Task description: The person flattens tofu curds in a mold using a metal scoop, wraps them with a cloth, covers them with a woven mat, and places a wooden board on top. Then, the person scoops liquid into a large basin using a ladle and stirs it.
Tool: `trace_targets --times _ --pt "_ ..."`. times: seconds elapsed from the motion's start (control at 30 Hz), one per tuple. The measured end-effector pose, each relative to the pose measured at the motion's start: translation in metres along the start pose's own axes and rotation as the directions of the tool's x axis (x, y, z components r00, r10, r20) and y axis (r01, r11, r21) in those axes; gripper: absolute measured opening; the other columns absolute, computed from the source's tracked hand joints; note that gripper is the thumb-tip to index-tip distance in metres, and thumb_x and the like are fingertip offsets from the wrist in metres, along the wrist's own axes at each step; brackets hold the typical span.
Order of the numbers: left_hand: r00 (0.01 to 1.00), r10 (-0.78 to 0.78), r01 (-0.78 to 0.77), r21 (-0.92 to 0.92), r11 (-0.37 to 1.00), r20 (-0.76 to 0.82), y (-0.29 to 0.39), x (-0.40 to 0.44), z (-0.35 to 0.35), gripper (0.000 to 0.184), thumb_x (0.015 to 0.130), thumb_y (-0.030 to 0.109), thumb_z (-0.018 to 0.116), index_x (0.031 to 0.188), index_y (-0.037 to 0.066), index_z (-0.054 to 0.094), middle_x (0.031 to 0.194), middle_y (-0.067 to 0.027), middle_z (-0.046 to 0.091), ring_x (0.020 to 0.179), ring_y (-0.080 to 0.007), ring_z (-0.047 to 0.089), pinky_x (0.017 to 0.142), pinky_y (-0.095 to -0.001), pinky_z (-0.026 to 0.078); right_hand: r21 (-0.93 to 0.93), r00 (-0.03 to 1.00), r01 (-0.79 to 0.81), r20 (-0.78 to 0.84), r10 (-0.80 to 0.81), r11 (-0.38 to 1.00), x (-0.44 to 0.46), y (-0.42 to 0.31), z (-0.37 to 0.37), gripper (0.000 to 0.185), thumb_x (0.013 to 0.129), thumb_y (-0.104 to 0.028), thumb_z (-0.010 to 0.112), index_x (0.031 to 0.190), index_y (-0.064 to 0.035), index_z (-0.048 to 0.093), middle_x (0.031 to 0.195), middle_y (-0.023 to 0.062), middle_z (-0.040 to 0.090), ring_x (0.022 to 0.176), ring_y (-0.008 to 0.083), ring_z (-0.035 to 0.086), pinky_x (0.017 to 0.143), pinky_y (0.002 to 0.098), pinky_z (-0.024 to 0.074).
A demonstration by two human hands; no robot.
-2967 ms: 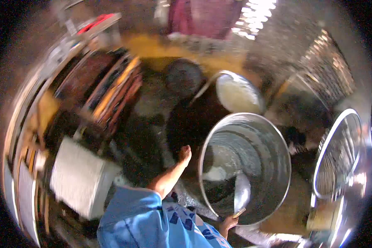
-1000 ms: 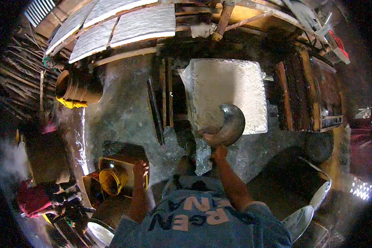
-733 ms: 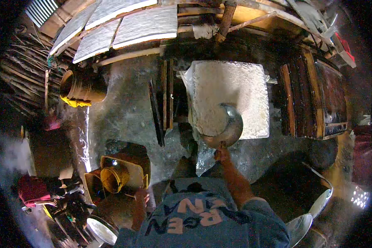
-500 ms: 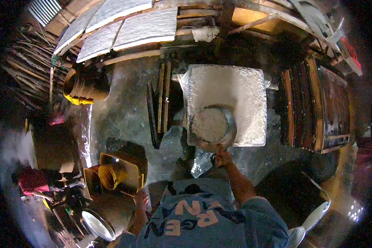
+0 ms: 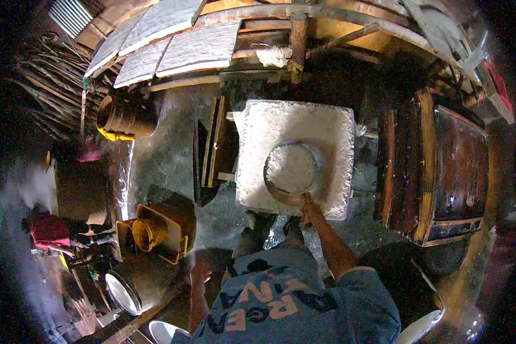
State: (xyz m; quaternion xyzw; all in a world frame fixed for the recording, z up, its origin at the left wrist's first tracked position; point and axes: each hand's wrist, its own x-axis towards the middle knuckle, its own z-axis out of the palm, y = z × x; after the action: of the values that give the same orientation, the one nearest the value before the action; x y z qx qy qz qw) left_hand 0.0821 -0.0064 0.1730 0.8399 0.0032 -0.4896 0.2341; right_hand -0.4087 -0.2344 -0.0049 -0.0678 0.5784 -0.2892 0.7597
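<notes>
My right hand [image 5: 308, 209] is closed on the near rim of a round sieve [image 5: 282, 196], with fingers wrapped around its edge. Pale, grainy material fills the inside of the sieve, and its mesh does not show. Beneath it is a square board [image 5: 264, 126] thickly covered in white, powdery material; I cannot tell whether the sieve touches it. My left hand [image 5: 200, 272] hangs low beside my body, fingers partly spread and holding nothing visible. It is nearest a yellow-rimmed container [image 5: 180, 246] on the floor.
Dark wooden frames [image 5: 424, 166] stand stacked at the right. Narrow wooden bars [image 5: 212, 143] lie left of the board. Whitish sheets [image 5: 198, 49] rest on a rack at the back, near a brown drum [image 5: 126, 117] and piled sticks [image 5: 46, 86]. A round white basin [image 5: 123, 293] sits lower left.
The sieve has moved rightward over the powdery board, from its near left part toward the middle. My left hand shows more clearly at my side. The whole view has shifted slightly.
</notes>
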Motion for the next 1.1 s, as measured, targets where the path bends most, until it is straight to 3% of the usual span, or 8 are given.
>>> trace_targets --times 0.17,0.27,0.43,0.5,0.53,0.67,0.97,1.1 --pt "0.96 0.018 0.054 -0.251 0.967 0.278 -0.041 -0.021 -0.017 0.038 0.079 0.037 0.061 0.106 0.012 0.054 0.09 -0.0052 0.062 0.076 -0.0223 0.063 0.058 -0.0366 0.049 0.051 0.982 0.013 -0.191 -0.003 0.999 0.003 -0.045 -0.013 0.042 0.092 -0.049 0.037 0.103 -0.0132 0.056 0.053 0.0007 0.044 0.044 0.0153 0.043 0.04 0.0337 0.0379" --pt "0.99 0.065 -0.045 -0.155 0.987 0.124 -0.056 -0.027 0.002 0.038 0.079 0.038 0.062 0.105 0.011 0.054 0.089 -0.0051 0.062 0.075 -0.0212 0.063 0.058 -0.0344 0.048 -0.196 0.898 0.052 -0.421 -0.132 0.979 0.003 -0.065 -0.032 0.038 0.083 -0.043 0.056 0.078 -0.0047 0.054 0.062 0.0065 0.05 0.05 0.0195 0.052 0.043 0.034 0.0413" --pt "0.997 0.072 -0.076 -0.109 0.991 -0.036 -0.011 -0.032 0.037 0.035 0.079 0.035 0.062 0.104 0.013 0.055 0.088 -0.004 0.063 0.073 -0.0198 0.063 0.056 -0.0321 0.048 -0.252 0.881 0.346 -0.243 -0.405 0.904 0.032 -0.057 -0.091 0.033 0.082 -0.037 0.057 0.083 -0.005 0.05 0.065 0.0068 0.051 0.046 0.0208 0.05 0.04 0.036 0.0413" --pt "0.992 0.128 -0.128 -0.055 0.99 0.0 0.016 -0.03 0.047 0.034 0.079 0.035 0.062 0.104 0.013 0.055 0.088 -0.0038 0.063 0.072 -0.0196 0.063 0.056 -0.0318 0.048 -0.273 0.805 0.459 -0.275 -0.526 0.846 0.075 -0.04 -0.125 0.028 0.081 -0.029 0.061 0.086 -0.0053 0.047 0.067 0.0074 0.052 0.043 0.0215 0.05 0.039 0.0374 0.0426" --pt "0.987 0.158 -0.157 -0.02 0.987 0.015 0.028 -0.03 0.052 0.034 0.078 0.035 0.062 0.104 0.013 0.055 0.088 -0.0037 0.063 0.072 -0.0194 0.063 0.055 -0.0316 0.048 -0.65 0.393 0.629 -0.208 -0.896 0.427 0.131 -0.017 -0.154 0.03 0.08 -0.023 0.062 0.096 -0.0064 0.044 0.077 0.0087 0.054 0.052 0.0227 0.054 0.045 0.037 0.0462" --pt "0.957 0.286 -0.291 0.139 0.947 0.051 0.059 -0.032 0.062 0.033 0.078 0.034 0.062 0.103 0.014 0.055 0.088 -0.0034 0.063 0.071 -0.019 0.063 0.055 -0.0308 0.048 -0.668 0.635 0.092 -0.532 -0.56 0.738 -0.016 -0.127 -0.072 0.04 0.077 -0.012 0.062 0.11 -0.0044 0.039 0.088 0.0142 0.056 0.08 0.0288 0.057 0.066 0.0401 0.0484" --pt "0.999 0.045 -0.046 -0.109 0.993 -0.009 0.049 -0.028 0.051 0.032 0.079 0.032 0.061 0.106 0.015 0.055 0.088 -0.0028 0.062 0.07 -0.0196 0.062 0.054 -0.0312 0.048 -0.944 -0.011 0.238 -0.238 -0.971 0.229 -0.019 -0.198 -0.092 0.057 0.079 -0.025 0.062 0.124 -0.0015 0.038 0.111 0.0233 0.053 0.097 0.0409 0.053 0.082 0.0429 0.044" --pt "0.994 -0.048 0.031 -0.159 0.987 -0.101 0.036 -0.052 0.046 0.034 0.08 0.033 0.061 0.107 0.015 0.054 0.091 -0.0046 0.062 0.073 -0.0211 0.062 0.057 -0.0342 0.049 -0.67 0.158 0.144 -0.711 -0.685 0.728 0.007 -0.233 -0.09 0.058 0.081 -0.038 0.058 0.123 -0.0024 0.04 0.106 0.0188 0.057 0.094 0.0348 0.057 0.081 0.0406 0.0454"
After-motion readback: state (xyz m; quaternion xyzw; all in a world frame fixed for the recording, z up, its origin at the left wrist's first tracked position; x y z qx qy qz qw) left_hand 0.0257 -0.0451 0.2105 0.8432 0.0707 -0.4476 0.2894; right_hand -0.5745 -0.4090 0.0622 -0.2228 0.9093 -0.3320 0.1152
